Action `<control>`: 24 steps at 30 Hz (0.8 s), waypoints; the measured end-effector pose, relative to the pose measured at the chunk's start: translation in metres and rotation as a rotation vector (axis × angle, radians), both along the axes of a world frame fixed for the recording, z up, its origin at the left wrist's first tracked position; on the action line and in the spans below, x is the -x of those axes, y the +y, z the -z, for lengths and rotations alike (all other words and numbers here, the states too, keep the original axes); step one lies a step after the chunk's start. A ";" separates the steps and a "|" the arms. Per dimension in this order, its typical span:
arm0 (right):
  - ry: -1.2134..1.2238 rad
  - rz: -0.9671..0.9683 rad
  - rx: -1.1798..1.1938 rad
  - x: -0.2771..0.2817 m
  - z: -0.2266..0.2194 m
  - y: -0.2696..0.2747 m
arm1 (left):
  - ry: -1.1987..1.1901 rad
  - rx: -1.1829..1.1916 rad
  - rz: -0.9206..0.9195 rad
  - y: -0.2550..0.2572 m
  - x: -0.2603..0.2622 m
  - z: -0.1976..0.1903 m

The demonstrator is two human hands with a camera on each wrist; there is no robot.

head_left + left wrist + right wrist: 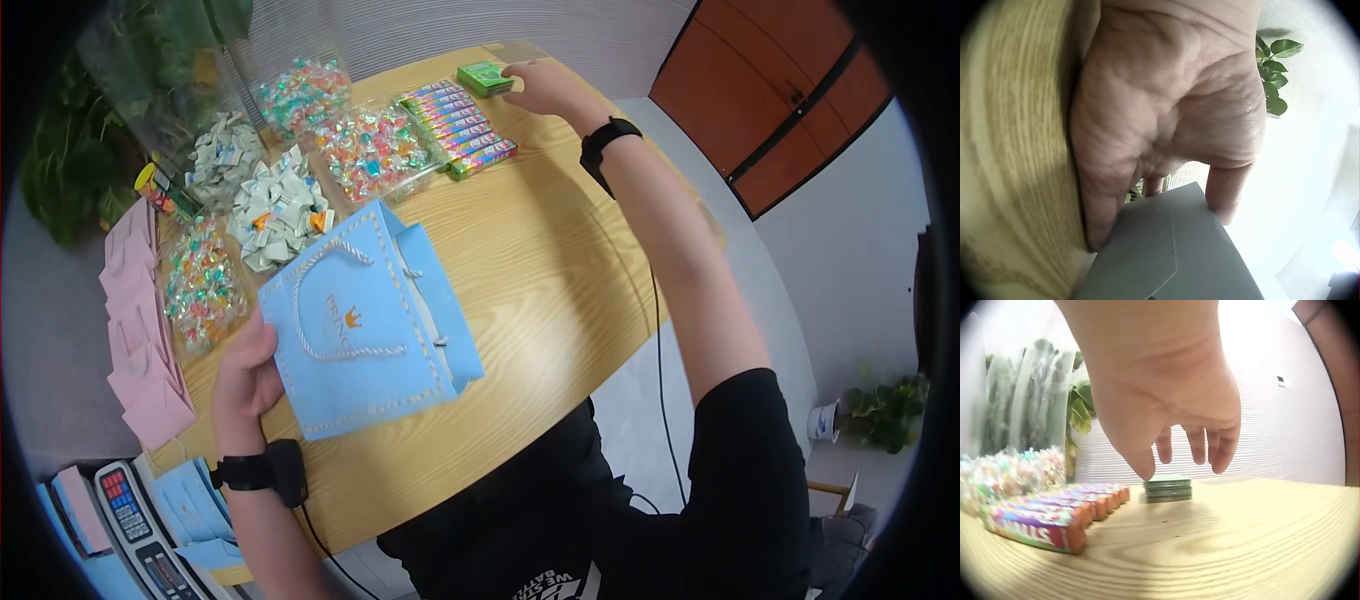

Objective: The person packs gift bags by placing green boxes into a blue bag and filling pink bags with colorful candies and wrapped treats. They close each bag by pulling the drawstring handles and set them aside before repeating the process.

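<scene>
A light blue paper gift bag [350, 325] with white rope handles and a gold crown print stands tilted toward the table's near side. My left hand [248, 365] grips its left side, thumb on one face and fingers on the other; in the left wrist view the bag's side panel [1166, 256] shows between them. At the table's far end, my right hand [548, 88] reaches to a small stack of flat green packs [485, 78]. Its fingers hang spread and pointing down over the stack [1167, 489] in the right wrist view, pinching nothing.
Beside the green packs lies a row of Halls candy sticks [460, 128]. Clear trays of wrapped candies [372, 150] and white sachets [280, 212] line the back. Pink bags [142, 330] lie at the left edge, near a scale [140, 520] and a yellow-lidded can [160, 185].
</scene>
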State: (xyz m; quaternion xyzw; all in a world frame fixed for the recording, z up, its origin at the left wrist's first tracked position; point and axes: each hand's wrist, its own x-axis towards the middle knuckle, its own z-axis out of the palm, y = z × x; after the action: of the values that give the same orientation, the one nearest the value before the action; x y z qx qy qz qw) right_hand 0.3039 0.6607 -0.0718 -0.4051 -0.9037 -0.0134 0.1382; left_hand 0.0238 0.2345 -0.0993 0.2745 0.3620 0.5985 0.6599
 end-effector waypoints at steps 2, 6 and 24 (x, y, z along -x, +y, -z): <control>-0.022 0.085 -0.148 0.016 0.011 0.000 | -0.026 0.002 0.026 0.000 0.001 0.000; 0.031 0.161 -0.060 0.037 0.012 -0.005 | -0.019 0.048 0.018 -0.001 0.008 0.003; 0.443 -0.329 0.553 -0.038 -0.070 -0.243 | -0.076 0.009 0.055 0.001 -0.003 -0.007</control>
State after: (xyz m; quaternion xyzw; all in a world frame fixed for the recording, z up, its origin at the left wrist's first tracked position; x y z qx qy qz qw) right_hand 0.3420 0.4179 -0.0014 -0.2699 -0.8744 0.3406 0.2159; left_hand 0.0268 0.2353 -0.0919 0.2583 0.3319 0.5885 0.6905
